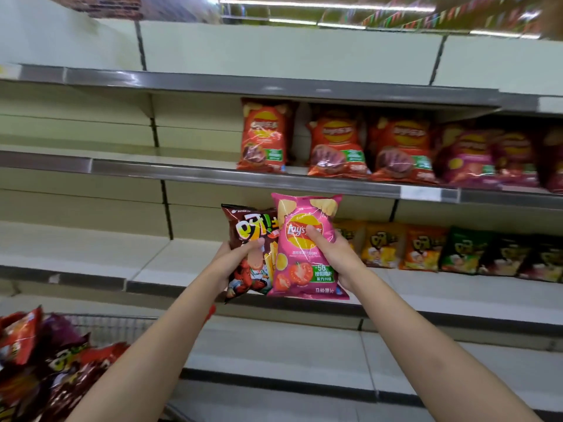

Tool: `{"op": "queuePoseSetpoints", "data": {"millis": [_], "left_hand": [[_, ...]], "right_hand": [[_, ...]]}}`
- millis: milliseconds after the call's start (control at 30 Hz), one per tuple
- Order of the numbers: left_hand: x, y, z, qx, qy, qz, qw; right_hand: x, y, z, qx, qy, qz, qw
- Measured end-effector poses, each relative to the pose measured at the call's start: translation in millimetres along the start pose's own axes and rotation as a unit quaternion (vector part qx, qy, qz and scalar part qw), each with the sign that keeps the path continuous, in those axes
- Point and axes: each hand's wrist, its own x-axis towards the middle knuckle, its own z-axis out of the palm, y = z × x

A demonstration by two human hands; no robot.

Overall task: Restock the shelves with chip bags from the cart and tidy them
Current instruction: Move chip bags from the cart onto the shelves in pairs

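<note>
My right hand [335,257] grips a pink Lay's tomato chip bag [304,263] upright in front of the shelves, thumb across its logo. My left hand [234,260] grips a dark brown chip bag [249,233] beside it, partly tucked behind the pink bag. Both bags hover in front of the third shelf [182,260]. The shelf above holds red Lay's bags [336,144] and purple bags [475,156] standing in a row. At the lower left the cart [115,327] carries several red and dark chip bags [61,360].
Yellow, orange and green-black snack bags [420,248] line the third shelf to the right of my hands. The top shelf [213,83] and the left halves of the middle shelves are bare. A lower shelf [274,348] runs beneath my arms.
</note>
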Motion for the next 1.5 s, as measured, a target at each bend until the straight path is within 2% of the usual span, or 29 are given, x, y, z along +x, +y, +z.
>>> {"op": "queuePoseSetpoints", "data": {"millis": [300, 500, 733, 1033, 1100, 1267, 1500], "left_hand": [[-36.0, -21.2, 132.5, 0.031, -0.034, -0.020, 0.999], [-61.6, -29.7, 204.8, 0.032, -0.054, -0.021, 0.998], [-67.7, -32.9, 292.8, 0.071, -0.093, -0.013, 0.993], [-77.9, -48.7, 391.9, 0.115, -0.158, -0.040, 0.980], [-75.2, -43.1, 411.7, 0.119, -0.170, -0.014, 0.978], [-50.5, -25.9, 454.3, 0.132, -0.218, 0.009, 0.967], [4.3, 24.6, 493.2, 0.111, -0.181, 0.085, 0.973]], "right_hand": [[-68.4, 13.0, -138.1, 0.009, 0.083, 0.012, 0.996], [-111.7, 24.9, -213.2, 0.051, 0.098, 0.019, 0.994], [-154.9, 25.9, -287.8, 0.080, 0.153, 0.031, 0.984], [-203.3, 52.1, -369.5, 0.086, 0.251, 0.047, 0.963], [-211.0, 51.0, -383.7, 0.085, 0.268, 0.045, 0.959], [-209.3, 43.5, -424.0, 0.070, 0.287, 0.040, 0.955], [-147.5, 14.4, -467.4, 0.084, 0.268, 0.005, 0.960]]}}
